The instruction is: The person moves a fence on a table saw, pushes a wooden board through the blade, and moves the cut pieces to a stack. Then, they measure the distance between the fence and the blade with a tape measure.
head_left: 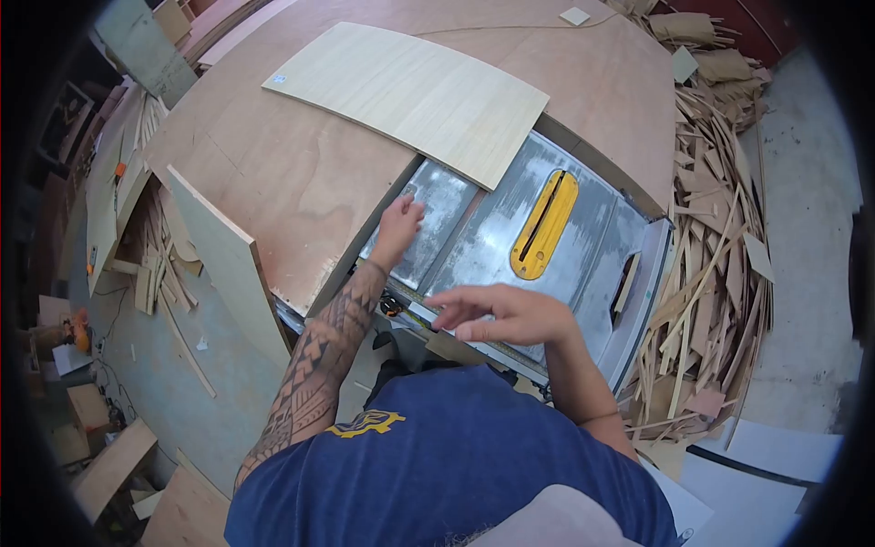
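My left hand (399, 228), at the end of a tattooed forearm, is over the left part of a table saw's grey metal top (488, 242). Its fingers are curled in, and whatever they may hold is hidden. Above the saw's front edge my right hand (510, 314) hovers with its fingers loosely stretched out, holding nothing. A yellow throat plate (545, 223) with a dark slot is set into the metal top. Beyond my hands, a pale wooden panel (410, 96) lies across the back of the saw and the surrounding wooden tabletop (273, 182).
Wood offcuts (706, 237) are heaped along the saw's right side. A board (228, 260) leans against the tabletop at left, near more scrap strips (164, 246). A tape measure (390, 306) is at the saw's front edge. White sheets (743, 492) lie at lower right.
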{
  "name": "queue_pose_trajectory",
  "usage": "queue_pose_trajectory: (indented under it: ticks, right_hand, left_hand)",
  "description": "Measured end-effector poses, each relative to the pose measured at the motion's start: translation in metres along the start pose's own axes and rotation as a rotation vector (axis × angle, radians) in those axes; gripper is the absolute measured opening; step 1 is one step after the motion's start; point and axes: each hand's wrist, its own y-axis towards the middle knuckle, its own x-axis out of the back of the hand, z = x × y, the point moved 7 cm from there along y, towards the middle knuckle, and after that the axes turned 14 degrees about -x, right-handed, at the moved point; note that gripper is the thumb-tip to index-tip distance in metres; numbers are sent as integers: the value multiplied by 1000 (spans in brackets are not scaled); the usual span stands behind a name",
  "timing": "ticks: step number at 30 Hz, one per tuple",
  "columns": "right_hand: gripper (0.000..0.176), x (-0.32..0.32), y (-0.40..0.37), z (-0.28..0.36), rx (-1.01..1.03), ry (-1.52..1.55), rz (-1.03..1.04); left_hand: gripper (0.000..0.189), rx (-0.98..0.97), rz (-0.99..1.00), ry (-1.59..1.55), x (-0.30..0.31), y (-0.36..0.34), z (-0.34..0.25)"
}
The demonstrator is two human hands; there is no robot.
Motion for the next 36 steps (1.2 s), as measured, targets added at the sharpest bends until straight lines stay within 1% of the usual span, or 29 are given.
queue_pose_trajectory:
  ticks: [1,2,3,5,6,7,8,9,10,11,13,14,16,18,20,22,23,24,25,26,27,28,29,30,32,33,34,35,36]
  right_hand:
    - [57,-14,-8,-20,-100,47,-37]
    - [57,-22,-17,-33,-137,133,-105]
    - [56,-24,-29,-52,-181,181,-238]
    - [55,-28,-63,-85,-256,247,-541]
    - [54,-31,-85,-99,-286,268,-712]
    - [54,-40,-101,-113,-286,257,-745]
    - [52,-46,-125,-131,-294,353,-899]
    - [51,-55,-148,-147,-300,456,-1049]
    - [51,-68,-160,-157,-306,464,-1076]
    - [50,-78,-177,-169,-303,560,-1181]
    - [47,-96,-196,-180,-287,669,-1321]
    - [47,-100,-196,-182,-287,683,-1315]
    - [46,-108,-194,-188,-273,738,-1282]
    - [47,-100,-180,-195,-246,718,-1208]
    - [47,-77,-160,-188,-294,544,-1097]
    - [49,-52,-138,-174,-291,482,-985]
    - [49,-38,-125,-163,-219,461,-941]
    - [50,-21,-108,-152,-142,440,-887]
    - [53,-4,-92,-146,-102,452,-838]
    - [61,22,-59,-120,97,710,-676]
    - [71,35,-38,-106,179,864,-535]
    - [81,40,-18,-81,293,1000,-301]
    - [84,36,-2,-47,382,1159,-47]
    - [84,31,14,-28,363,1151,-4]
    - [85,28,38,9,566,1326,36]
    - [83,30,45,21,633,1332,-45]
    - [82,38,53,26,700,1339,-138]
    - [79,35,64,20,635,1398,-375]
    - [72,39,77,1,559,1329,-513]
  left_hand:
    - [60,3,40,143,-5,57,44]
    - [66,-4,75,281,-11,104,80]
    - [66,-20,90,269,-25,119,66]
    - [72,195,-50,750,-38,135,24]
    - [72,169,-36,732,-51,143,6]
    - [73,278,-86,718,-54,145,0]
    - [74,392,-127,706,-60,144,-1]
    - [73,426,-212,667,-64,147,-3]
    - [72,466,-297,634,-62,148,1]
    - [72,464,-274,635,-59,159,16]
    - [74,428,-335,128,-61,193,59]
    - [74,429,-336,141,-65,204,60]
    - [67,257,-535,-373,-57,219,57]
    - [55,144,-430,-517,-48,207,0]
    - [44,127,-299,-501,-31,205,-43]
    - [40,55,-212,-480,-4,205,-86]
    - [39,16,-198,-465,11,194,-121]
    - [38,-51,-201,-536,29,198,-142]
    - [39,-105,-200,-523,46,175,-179]
    - [41,-136,-242,-441,87,144,-221]
    - [44,-104,-262,-383,97,116,-244]
    - [44,-114,-230,-367,109,96,-257]
    - [43,-95,-234,-388,115,72,-264]
    - [42,-82,-222,-404,121,52,-262]
    - [43,-80,-194,-368,130,6,-261]
    - [47,-83,-177,-314,131,-19,-260]
    - [45,-59,-158,-245,131,-30,-245]
    - [46,-40,-135,-174,136,-46,-242]
    - [46,-54,-150,-176,149,-55,-246]
